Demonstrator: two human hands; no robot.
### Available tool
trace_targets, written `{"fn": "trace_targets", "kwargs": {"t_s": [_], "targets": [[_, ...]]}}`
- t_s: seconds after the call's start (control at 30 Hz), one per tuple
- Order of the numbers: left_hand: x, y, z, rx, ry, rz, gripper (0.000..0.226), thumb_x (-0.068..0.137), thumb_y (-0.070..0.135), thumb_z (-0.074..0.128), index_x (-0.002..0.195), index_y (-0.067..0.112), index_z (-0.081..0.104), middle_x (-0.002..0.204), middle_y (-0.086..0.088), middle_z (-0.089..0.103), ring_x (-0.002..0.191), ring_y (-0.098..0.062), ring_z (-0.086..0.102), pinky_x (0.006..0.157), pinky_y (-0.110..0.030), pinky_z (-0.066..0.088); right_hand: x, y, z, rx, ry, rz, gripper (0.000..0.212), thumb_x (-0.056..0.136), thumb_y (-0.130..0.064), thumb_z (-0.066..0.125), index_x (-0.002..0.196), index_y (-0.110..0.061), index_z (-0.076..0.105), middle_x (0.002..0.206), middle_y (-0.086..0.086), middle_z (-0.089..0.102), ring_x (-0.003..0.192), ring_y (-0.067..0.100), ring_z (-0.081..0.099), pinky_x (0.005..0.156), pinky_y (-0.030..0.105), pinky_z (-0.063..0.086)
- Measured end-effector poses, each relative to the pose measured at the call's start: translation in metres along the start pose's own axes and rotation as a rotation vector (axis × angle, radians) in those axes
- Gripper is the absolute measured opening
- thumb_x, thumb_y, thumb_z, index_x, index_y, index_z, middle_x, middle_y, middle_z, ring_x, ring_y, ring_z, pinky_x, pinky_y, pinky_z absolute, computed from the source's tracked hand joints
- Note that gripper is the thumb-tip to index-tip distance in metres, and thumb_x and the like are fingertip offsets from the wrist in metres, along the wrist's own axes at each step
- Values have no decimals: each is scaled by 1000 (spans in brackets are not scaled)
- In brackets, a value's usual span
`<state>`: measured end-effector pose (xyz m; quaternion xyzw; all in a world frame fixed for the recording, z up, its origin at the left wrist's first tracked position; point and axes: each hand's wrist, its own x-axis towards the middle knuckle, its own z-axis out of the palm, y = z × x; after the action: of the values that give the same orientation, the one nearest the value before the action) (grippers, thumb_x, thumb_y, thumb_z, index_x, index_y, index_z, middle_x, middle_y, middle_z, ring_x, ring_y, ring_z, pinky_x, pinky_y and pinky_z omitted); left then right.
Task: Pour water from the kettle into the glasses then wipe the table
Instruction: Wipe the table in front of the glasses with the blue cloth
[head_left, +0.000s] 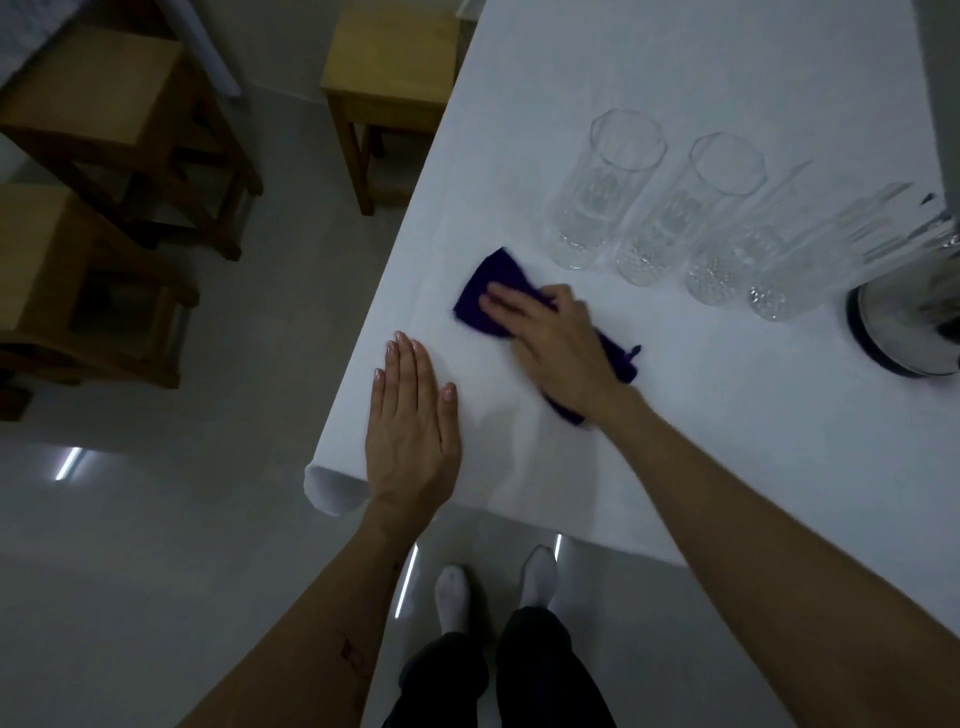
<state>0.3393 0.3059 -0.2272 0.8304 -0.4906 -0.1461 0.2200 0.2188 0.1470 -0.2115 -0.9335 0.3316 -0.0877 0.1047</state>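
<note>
A dark purple cloth (491, 283) lies on the white table (727, 441) and my right hand (556, 345) presses flat on it, fingers pointing left. My left hand (413, 421) rests palm down on the table near its left front corner, fingers together, holding nothing. Several tall clear glasses stand in a row behind the cloth, from the leftmost glass (602, 192) to the rightmost glass (810, 265). The shiny metal kettle (914, 312) stands at the right edge of the view, partly cut off.
The table's left edge runs diagonally, with a curled paper corner (332, 488) at the front left. Wooden stools (387, 78) and chairs (104, 156) stand on the grey floor to the left. My feet (493, 587) are below the table's front edge.
</note>
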Motion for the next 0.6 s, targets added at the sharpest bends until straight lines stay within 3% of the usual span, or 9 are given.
{"fn": "trace_targets", "kwargs": {"t_s": [0.13, 0.23, 0.33, 0.5, 0.53, 0.6], "targets": [[1, 0, 2, 8, 12, -5, 59, 101, 38, 9, 152, 9, 2, 161, -3, -4, 149, -11, -7, 121, -30, -2, 21, -12, 12, -24, 101, 279, 57, 92, -19, 32, 144, -11, 53, 149, 6, 52, 111, 41, 49, 83, 46, 44], [1, -1, 2, -11, 15, 8, 59, 101, 37, 8, 152, 8, 3, 161, -4, -3, 149, -11, -6, 121, -30, -2, 5, -35, 11, 56, 57, 160, 61, 90, -23, 26, 143, -11, 55, 148, 3, 54, 107, 38, 50, 83, 45, 46], [1, -1, 0, -23, 35, 20, 58, 101, 34, 9, 152, 7, 8, 161, -5, 2, 149, -12, -2, 121, -28, -2, -59, -41, 6, 170, 19, -28, 53, 92, -20, 38, 140, -15, 58, 147, -4, 55, 105, 32, 49, 84, 42, 46], [0, -2, 0, -35, 49, 13, 55, 103, 31, 14, 152, 8, 10, 162, -5, 5, 149, -10, -2, 121, -27, -1, -149, 3, -12, 129, -10, -347, 35, 104, -23, 45, 133, -27, 65, 141, -14, 57, 111, 28, 54, 86, 41, 46], [0, -1, 0, -38, 48, 11, 55, 103, 30, 14, 152, 8, 10, 162, -4, 5, 149, -9, -2, 121, -27, -1, -150, 17, -16, 107, -1, -328, 35, 104, -23, 45, 134, -28, 63, 141, -13, 57, 111, 29, 54, 86, 43, 47], [0, -1, 0, -48, 42, 2, 55, 103, 32, 14, 153, 9, 9, 162, -3, 4, 148, -8, -3, 121, -26, -2, -135, 29, -16, 89, 75, -87, 41, 97, -19, 48, 136, -26, 61, 143, -9, 55, 108, 29, 50, 83, 50, 48]]}}
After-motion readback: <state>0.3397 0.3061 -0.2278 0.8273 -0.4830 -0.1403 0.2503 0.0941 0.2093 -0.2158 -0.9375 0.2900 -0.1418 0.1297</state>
